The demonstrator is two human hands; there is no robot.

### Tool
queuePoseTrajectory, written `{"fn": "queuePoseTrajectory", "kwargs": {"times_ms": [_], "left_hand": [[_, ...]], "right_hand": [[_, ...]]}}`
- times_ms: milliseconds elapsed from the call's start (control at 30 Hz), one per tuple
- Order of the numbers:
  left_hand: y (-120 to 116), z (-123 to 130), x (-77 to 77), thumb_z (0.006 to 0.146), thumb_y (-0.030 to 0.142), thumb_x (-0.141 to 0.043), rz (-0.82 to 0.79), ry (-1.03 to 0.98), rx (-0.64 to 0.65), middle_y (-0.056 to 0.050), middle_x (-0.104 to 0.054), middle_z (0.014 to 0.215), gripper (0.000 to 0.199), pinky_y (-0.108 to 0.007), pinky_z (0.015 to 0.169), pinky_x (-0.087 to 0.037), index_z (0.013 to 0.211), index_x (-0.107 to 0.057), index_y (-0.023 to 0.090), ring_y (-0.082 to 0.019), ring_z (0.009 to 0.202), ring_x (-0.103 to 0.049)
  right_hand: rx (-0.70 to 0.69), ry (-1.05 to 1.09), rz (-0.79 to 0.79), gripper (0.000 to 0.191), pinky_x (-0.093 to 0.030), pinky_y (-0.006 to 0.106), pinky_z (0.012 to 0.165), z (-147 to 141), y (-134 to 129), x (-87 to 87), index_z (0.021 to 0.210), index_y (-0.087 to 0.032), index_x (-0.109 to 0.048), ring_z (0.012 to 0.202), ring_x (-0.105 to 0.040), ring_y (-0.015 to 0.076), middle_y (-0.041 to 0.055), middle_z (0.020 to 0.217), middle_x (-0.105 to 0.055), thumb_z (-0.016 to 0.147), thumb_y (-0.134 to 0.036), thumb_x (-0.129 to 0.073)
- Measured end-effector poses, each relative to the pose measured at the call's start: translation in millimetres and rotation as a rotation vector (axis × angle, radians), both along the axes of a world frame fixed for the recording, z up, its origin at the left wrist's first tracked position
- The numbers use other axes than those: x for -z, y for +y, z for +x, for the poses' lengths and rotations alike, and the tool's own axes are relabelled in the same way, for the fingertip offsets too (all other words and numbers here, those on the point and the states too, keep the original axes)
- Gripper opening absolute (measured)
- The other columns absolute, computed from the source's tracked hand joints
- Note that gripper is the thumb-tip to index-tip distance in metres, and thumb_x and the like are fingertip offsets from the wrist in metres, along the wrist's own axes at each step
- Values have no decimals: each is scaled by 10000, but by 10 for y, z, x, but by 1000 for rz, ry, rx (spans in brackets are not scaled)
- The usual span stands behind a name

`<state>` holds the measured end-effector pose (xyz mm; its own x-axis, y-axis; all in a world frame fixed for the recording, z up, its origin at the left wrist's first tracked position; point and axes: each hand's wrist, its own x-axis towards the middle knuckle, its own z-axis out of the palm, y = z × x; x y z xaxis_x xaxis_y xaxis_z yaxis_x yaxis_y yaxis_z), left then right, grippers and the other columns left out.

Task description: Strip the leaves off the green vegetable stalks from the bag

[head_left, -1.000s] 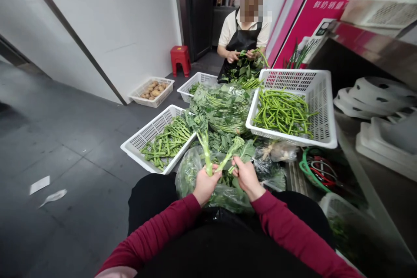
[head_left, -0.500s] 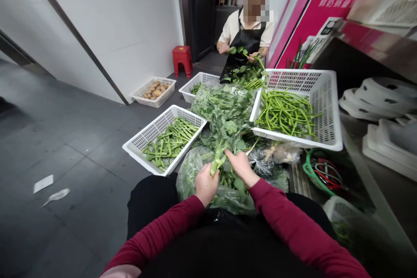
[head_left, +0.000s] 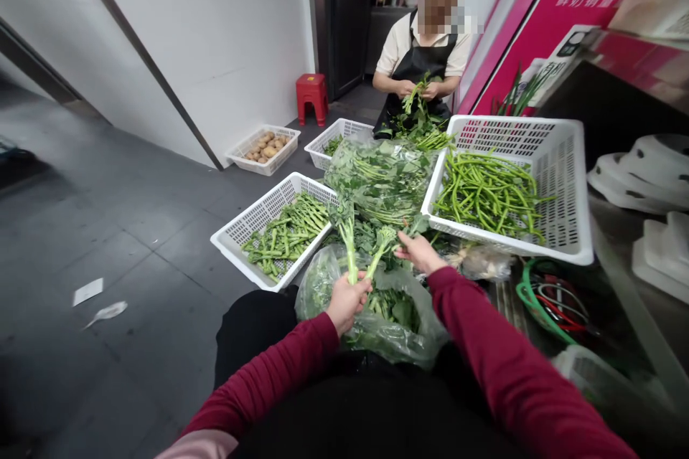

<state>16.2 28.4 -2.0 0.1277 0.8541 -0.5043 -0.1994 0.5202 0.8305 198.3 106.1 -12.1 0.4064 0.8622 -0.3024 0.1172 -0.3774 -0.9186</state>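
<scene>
My left hand (head_left: 347, 303) is closed round the lower ends of two green stalks: a thick leafy stalk (head_left: 349, 247) and a thinner one with a budded head (head_left: 384, 240). To its right, my right hand (head_left: 420, 251) pinches a leaf (head_left: 412, 228) beside the budded head. Under both hands lies an open clear plastic bag (head_left: 425, 341) with greens inside. A white basket (head_left: 229, 247) of cut green stems stands to the left of the bag. Behind the stalks is a heap of leafy greens (head_left: 382, 176) in plastic.
A white basket (head_left: 575, 193) of long green beans stands at right, above a green basket (head_left: 538, 312) with cables. Across the heap, a person (head_left: 414, 57) in a black apron handles greens. Potatoes (head_left: 266, 148) and a red stool (head_left: 311, 97) are at back left.
A second, budded stalk now shows apart from the thick one in my left hand. My right hand has moved right, away from the thick stalk. The other person's hands have come together.
</scene>
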Motion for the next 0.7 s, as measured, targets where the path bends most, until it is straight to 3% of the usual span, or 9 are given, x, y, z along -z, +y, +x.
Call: {"fn": "queuePoseTrajectory", "kwargs": {"times_ms": [67,133,233,333,400,500,600,700], "left_hand": [[16,3,42,645,303,-587,26,55,-12,35,-533,614,321,-157,326,-182,904,-473,153,-32,360,-354],[39,3,112,661,268,-565,87,183,-28,33,-539,611,277,-169,359,-243,902,-494,151,-44,379,-376],[54,-15,229,669,196,-546,282,465,-4,-7,-591,669,219,-214,525,-379,883,-552,149,-99,535,-504],[24,-30,296,708,190,-511,438,621,102,-44,-635,827,309,-262,689,-400,1012,-562,185,-157,741,-566],[-13,-24,306,717,199,-502,452,631,171,-50,-636,879,345,-273,715,-399,1059,-547,198,-169,784,-569],[-84,0,292,698,187,-509,422,532,256,-46,-629,806,238,-261,681,-409,923,-576,151,-155,724,-555],[-176,6,258,669,168,-525,365,390,260,-21,-598,704,122,-230,608,-405,781,-562,133,-124,636,-512],[-273,-18,208,622,133,-546,327,345,277,17,-531,582,33,-200,531,-367,647,-526,141,-96,561,-451]], "right_hand": [[-74,-29,-73,316,-406,280,448,227,139,-47,669,-131,-521,473,-507,151,58,602,-556,565,-376,-692],[-110,-112,-74,344,-404,278,476,275,152,-77,701,-114,-547,521,-516,158,70,638,-566,526,-356,-715],[-137,-175,118,364,-409,257,569,0,29,-132,877,-136,-574,634,-530,150,55,764,-591,624,-391,-637],[-207,-220,291,348,-392,248,557,-414,-96,-209,904,-154,-564,588,-508,142,23,712,-586,701,-437,-551],[-207,-352,354,295,-381,260,549,-589,-157,-241,803,-146,-559,567,-489,154,29,652,-560,739,-430,-513],[-247,-742,569,217,-375,279,599,-629,-274,-212,726,-149,-537,640,-477,172,69,712,-531,816,-313,-426],[-491,-1043,782,213,-365,271,609,-519,-431,-140,703,-157,-548,670,-456,170,74,723,-501,832,-184,-380],[-725,-1155,901,221,-352,261,586,-383,-566,-135,719,-171,-567,665,-438,165,55,682,-482,842,-152,-384]]}}
